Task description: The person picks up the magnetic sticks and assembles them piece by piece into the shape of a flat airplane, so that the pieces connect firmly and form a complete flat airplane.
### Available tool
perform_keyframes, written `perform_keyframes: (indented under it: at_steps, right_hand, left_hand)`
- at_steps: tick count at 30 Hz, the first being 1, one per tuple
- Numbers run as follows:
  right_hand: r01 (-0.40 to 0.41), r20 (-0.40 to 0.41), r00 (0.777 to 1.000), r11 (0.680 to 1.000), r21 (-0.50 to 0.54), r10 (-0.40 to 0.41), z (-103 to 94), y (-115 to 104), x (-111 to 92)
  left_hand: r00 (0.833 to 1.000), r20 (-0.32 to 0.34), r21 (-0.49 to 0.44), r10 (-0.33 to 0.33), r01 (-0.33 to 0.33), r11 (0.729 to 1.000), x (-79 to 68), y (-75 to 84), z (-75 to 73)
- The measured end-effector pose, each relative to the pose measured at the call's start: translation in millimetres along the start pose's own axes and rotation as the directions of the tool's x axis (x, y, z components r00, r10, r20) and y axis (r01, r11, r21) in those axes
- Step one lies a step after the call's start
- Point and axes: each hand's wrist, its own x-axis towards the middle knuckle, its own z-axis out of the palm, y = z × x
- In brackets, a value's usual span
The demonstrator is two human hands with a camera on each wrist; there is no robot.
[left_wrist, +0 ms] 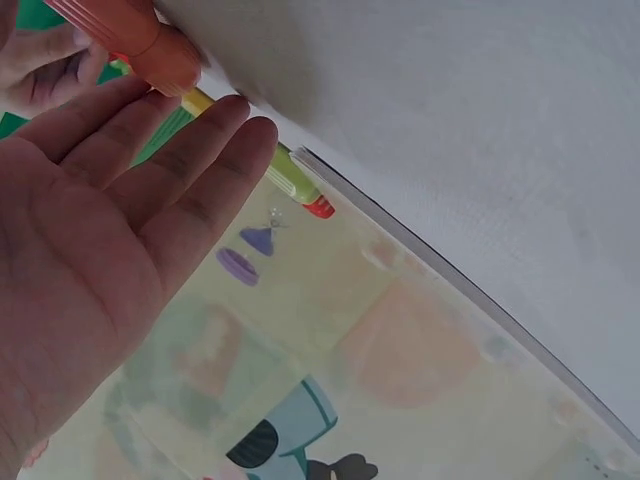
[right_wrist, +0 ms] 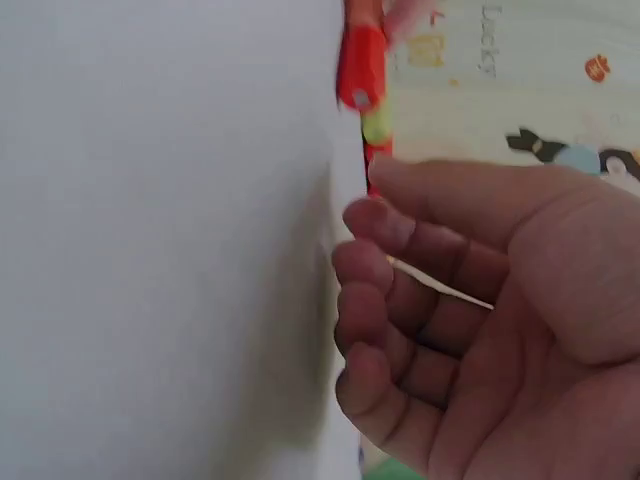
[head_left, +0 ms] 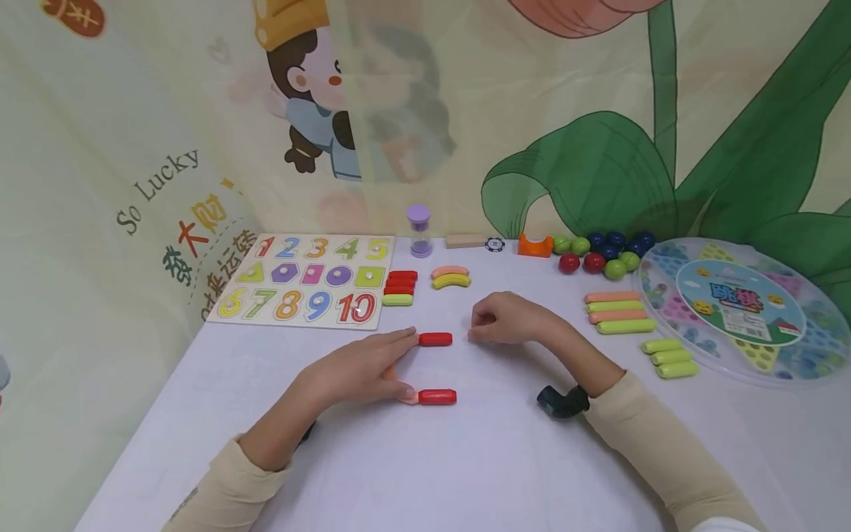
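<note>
Two red plastic sticks, an upper one (head_left: pixel 436 339) and a lower one (head_left: pixel 437 397), lie parallel on the white table, their left ends at my left hand (head_left: pixel 368 369). That hand spans orange-pink connecting pieces, fingers by the upper stick and thumb at the lower; the palm hides much of them. In the left wrist view, a ribbed orange piece (left_wrist: pixel 168 62) sits by the straight fingertips. My right hand (head_left: pixel 508 318) rests to the right of the sticks, fingers loosely curled and holding nothing. The right wrist view shows a red stick (right_wrist: pixel 362 68) beyond its thumb.
A number puzzle board (head_left: pixel 312 281) lies at left, beside small red sticks (head_left: pixel 401 287). Behind stand a purple sand timer (head_left: pixel 419 233) and yellow curved piece (head_left: pixel 451 281). At right are green sticks (head_left: pixel 626 326), coloured balls (head_left: pixel 614 270) and a round game case (head_left: pixel 824 351).
</note>
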Motion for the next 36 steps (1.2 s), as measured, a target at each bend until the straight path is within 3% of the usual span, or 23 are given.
perform_keyframes:
  at_steps: [3,5,7,9,11,13,19,22,25,27,30,36]
  right_hand:
    - [-0.08,-0.141,0.987,0.996,-0.043,0.073,-19.0,16.1,-5.8]
    - [-0.159,-0.294,0.949,0.98,-0.123,0.117,-33.0,29.3,-11.5]
    - [-0.253,-0.433,0.891,0.94,-0.228,0.135,-45.6,43.4,-18.3]
    - [-0.341,-0.518,0.845,0.881,-0.328,0.134,-55.0,57.2,-24.7]
    - [-0.382,-0.538,0.833,0.838,-0.39,0.13,-61.0,68.4,-28.6]
    - [-0.384,-0.495,0.856,0.824,-0.416,0.149,-63.6,77.1,-29.2]
    - [-0.332,-0.317,0.925,0.852,-0.404,0.21,-52.0,74.9,-22.9]
    - [-0.248,-0.209,0.961,0.899,-0.36,0.181,-38.3,54.9,-19.9]
    - [-0.115,-0.103,0.99,0.963,-0.245,0.092,-21.9,26.9,-15.9]
    - [-0.038,-0.05,0.998,0.985,-0.17,0.03,-10.3,8.6,-11.9]
    - [0.039,-0.024,0.999,0.988,-0.151,-0.043,7.5,-13.7,-5.4]
    - [0.116,-0.115,0.983,0.971,-0.208,-0.142,30.5,-34.4,5.6]
  left_hand:
    - [1.0,0.009,0.001,-0.005,0.005,1.0,0.1,0.4,0.3]
    - [1.0,0.01,0.005,-0.005,0.005,1.0,0.0,0.2,0.2]
    - [1.0,0.008,0.005,-0.004,0.003,1.0,-0.2,0.0,0.1]
    - [1.0,0.006,0.003,0.004,-0.004,1.0,-0.3,-0.3,0.0]
    - [1.0,0.004,-0.002,0.012,-0.012,1.0,-0.2,-0.6,0.0]
    - [1.0,0.002,-0.003,0.023,-0.023,1.0,0.0,-1.1,0.0]
    - [1.0,0.006,-0.005,0.031,-0.031,1.0,-0.2,-0.1,-0.6]
    - [0.999,0.008,-0.011,0.032,-0.032,0.999,0.4,0.4,-0.1]
    - [0.999,0.005,-0.015,0.037,-0.037,0.999,1.2,0.2,0.7]
    - [1.0,0.006,-0.003,0.029,-0.029,1.0,1.8,0.4,0.8]
    - [1.0,0.01,0.007,0.022,-0.022,1.0,2.0,1.0,0.7]
    - [1.0,0.015,0.001,0.012,-0.012,1.0,2.8,3.4,0.5]
